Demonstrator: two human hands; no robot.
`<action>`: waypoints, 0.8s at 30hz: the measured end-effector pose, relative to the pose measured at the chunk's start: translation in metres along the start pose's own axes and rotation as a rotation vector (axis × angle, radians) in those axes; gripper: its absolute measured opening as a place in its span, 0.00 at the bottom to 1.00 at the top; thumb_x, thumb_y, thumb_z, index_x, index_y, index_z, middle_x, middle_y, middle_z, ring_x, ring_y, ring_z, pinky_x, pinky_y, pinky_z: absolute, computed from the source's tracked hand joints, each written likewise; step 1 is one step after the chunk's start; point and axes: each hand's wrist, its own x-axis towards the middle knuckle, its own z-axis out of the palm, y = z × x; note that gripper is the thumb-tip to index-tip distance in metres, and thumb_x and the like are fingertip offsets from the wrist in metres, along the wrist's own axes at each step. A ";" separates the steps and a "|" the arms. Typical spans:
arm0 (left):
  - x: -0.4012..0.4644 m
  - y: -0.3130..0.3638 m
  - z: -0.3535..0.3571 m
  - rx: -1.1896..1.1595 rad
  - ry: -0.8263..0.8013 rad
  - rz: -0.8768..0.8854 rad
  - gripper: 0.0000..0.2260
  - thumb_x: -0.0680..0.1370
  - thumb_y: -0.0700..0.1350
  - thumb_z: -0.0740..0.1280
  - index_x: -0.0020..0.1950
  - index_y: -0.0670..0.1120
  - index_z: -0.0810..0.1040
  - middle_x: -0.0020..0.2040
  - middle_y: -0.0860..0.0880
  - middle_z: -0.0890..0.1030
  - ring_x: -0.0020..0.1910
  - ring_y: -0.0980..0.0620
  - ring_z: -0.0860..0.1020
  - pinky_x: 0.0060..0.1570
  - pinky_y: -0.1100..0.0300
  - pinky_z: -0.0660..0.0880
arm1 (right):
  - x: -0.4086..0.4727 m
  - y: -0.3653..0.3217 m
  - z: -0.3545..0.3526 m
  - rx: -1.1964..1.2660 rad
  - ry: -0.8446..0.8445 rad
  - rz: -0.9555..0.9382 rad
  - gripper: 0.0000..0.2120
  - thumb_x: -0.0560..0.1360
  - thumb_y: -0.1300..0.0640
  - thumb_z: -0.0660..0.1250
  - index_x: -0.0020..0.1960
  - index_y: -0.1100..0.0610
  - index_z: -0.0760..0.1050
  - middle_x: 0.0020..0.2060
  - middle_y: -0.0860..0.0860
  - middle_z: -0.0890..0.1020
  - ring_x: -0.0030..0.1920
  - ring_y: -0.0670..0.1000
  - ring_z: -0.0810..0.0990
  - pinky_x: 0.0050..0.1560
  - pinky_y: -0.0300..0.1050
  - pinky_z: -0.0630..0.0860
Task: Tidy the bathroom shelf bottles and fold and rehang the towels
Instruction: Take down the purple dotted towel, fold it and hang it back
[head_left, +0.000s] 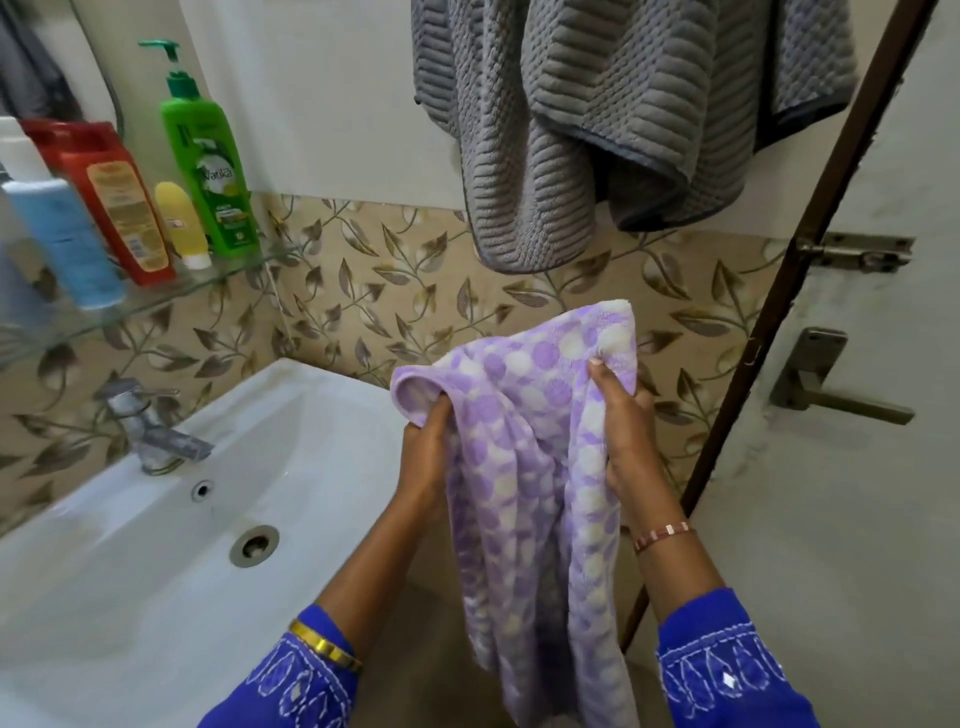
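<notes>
Head view, both hands (423, 447) (623, 436) gripping fluffy dotted lilac towel (524, 467)

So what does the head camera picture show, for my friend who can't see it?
Two hands, left hand and right hand, grip a purple dotted towel beside a white sink. A grey towel hangs above, and bottles stand on a glass shelf.

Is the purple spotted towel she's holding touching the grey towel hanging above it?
Apart. The head view shows patterned wall tile between the top edge of the purple towel, held by the left hand and right hand, and the grey towel's lowest fold.
</notes>
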 end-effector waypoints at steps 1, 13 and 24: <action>0.002 0.000 -0.009 -0.005 0.029 -0.018 0.19 0.77 0.55 0.60 0.58 0.41 0.75 0.51 0.44 0.80 0.49 0.46 0.78 0.53 0.49 0.75 | -0.004 0.002 0.002 -0.016 0.001 0.003 0.07 0.68 0.47 0.72 0.32 0.46 0.82 0.29 0.40 0.83 0.31 0.37 0.80 0.31 0.32 0.76; 0.004 -0.001 -0.083 -0.033 0.197 -0.124 0.26 0.77 0.63 0.50 0.58 0.47 0.77 0.56 0.45 0.80 0.54 0.44 0.78 0.57 0.48 0.75 | -0.046 0.031 0.033 0.024 0.127 0.144 0.11 0.68 0.47 0.70 0.43 0.49 0.69 0.45 0.48 0.79 0.44 0.48 0.79 0.42 0.45 0.76; 0.009 0.010 -0.111 0.173 0.266 0.046 0.09 0.76 0.48 0.64 0.41 0.44 0.73 0.45 0.42 0.77 0.43 0.44 0.75 0.45 0.52 0.76 | -0.055 0.027 0.032 0.015 0.015 0.206 0.26 0.67 0.45 0.68 0.60 0.58 0.73 0.54 0.56 0.80 0.52 0.58 0.80 0.57 0.59 0.76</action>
